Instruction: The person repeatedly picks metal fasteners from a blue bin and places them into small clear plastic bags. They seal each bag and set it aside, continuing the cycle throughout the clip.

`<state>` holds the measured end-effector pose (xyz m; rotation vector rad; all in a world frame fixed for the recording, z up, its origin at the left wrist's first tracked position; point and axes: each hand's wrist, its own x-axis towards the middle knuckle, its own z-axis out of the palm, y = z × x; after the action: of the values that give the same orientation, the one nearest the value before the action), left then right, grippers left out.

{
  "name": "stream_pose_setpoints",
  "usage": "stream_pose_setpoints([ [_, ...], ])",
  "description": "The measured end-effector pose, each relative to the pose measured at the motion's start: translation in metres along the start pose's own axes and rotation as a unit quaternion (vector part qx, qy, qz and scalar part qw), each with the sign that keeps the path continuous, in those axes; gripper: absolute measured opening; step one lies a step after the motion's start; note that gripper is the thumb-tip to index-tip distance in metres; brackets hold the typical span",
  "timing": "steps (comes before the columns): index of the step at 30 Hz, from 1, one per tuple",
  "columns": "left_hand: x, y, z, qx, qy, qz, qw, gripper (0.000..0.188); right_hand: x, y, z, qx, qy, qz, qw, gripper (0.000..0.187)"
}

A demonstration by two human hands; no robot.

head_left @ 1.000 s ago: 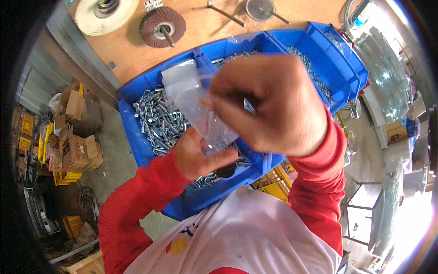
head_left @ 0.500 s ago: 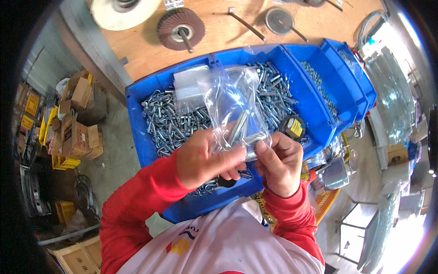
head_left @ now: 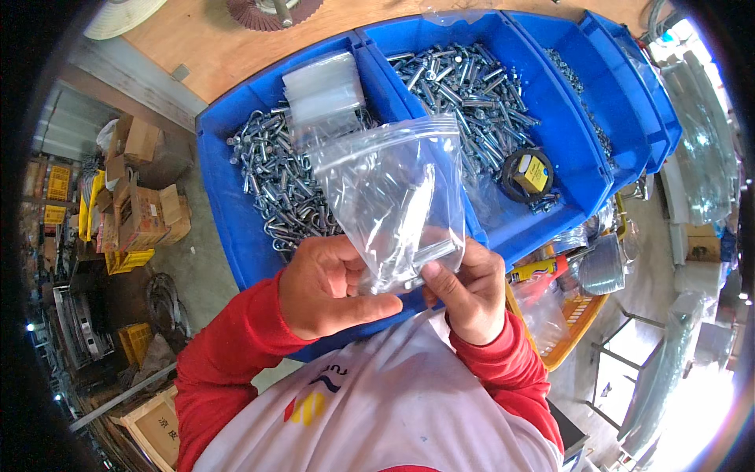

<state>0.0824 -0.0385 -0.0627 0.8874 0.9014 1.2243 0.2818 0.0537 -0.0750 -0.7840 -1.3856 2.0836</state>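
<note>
A clear zip-top plastic bag (head_left: 385, 177) stands upright between my hands, above the blue bins. My right hand (head_left: 472, 295) pinches its lower right corner, the thumb pressing beside a silver metal piece (head_left: 435, 251) inside. Glare and plastic folds hide the exact shape of the contents. My left hand (head_left: 326, 291) is by the bag's lower left corner, thumb stretched out and apart from the loosely bent fingers. Behind the bag, a stack of flat clear bags (head_left: 322, 90) lies on hook-shaped metal bolts (head_left: 275, 169) in the left blue bin (head_left: 228, 228).
Another blue bin (head_left: 578, 185) holds straight bolts (head_left: 464, 86) and a black round item with a yellow label (head_left: 531, 173). Further bins stand to the right. A wooden board (head_left: 330, 20) carries a flap wheel (head_left: 271, 9). An orange basket (head_left: 578, 326) sits lower right; cardboard boxes (head_left: 141, 224) are at left.
The bag has turned more upright, with its zip edge now spread at the top. My left hand has moved slightly down and left, its thumb coming away from the bag. The view has shifted.
</note>
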Motion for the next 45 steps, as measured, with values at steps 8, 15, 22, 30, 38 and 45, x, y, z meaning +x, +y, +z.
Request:
stream_pose_setpoints([
  [8, 0.001, -0.009, -0.012, -0.169, 0.078, -0.04, 0.982, 0.05, 0.01, 0.002, 0.002, -0.026, 0.0, -0.023, 0.999, 0.035],
  [15, 0.003, -0.001, -0.016, -0.096, 0.083, -0.065, 0.99, 0.042, 0.016, 0.001, 0.015, 0.035, 0.0, -0.059, 0.998, 0.045],
  [22, 0.003, -0.005, -0.014, -0.057, 0.129, -0.001, 0.99, 0.04, 0.019, 0.007, 0.026, 0.089, 0.024, -0.096, 0.991, 0.06],
  [30, 0.009, -0.003, -0.016, -0.22, 0.042, 0.022, 0.974, 0.05, 0.022, 0.023, 0.024, 0.112, 0.006, -0.102, 0.988, 0.053],
  [38, 0.008, -0.002, -0.016, -0.158, 0.066, -0.021, 0.985, 0.043, 0.019, 0.023, 0.024, 0.076, 0.029, -0.119, 0.99, 0.046],
  [45, 0.003, 0.006, -0.013, -0.077, 0.085, 0.003, 0.993, 0.046, 0.02, 0.021, 0.032, 0.072, 0.038, -0.128, 0.988, 0.034],
])
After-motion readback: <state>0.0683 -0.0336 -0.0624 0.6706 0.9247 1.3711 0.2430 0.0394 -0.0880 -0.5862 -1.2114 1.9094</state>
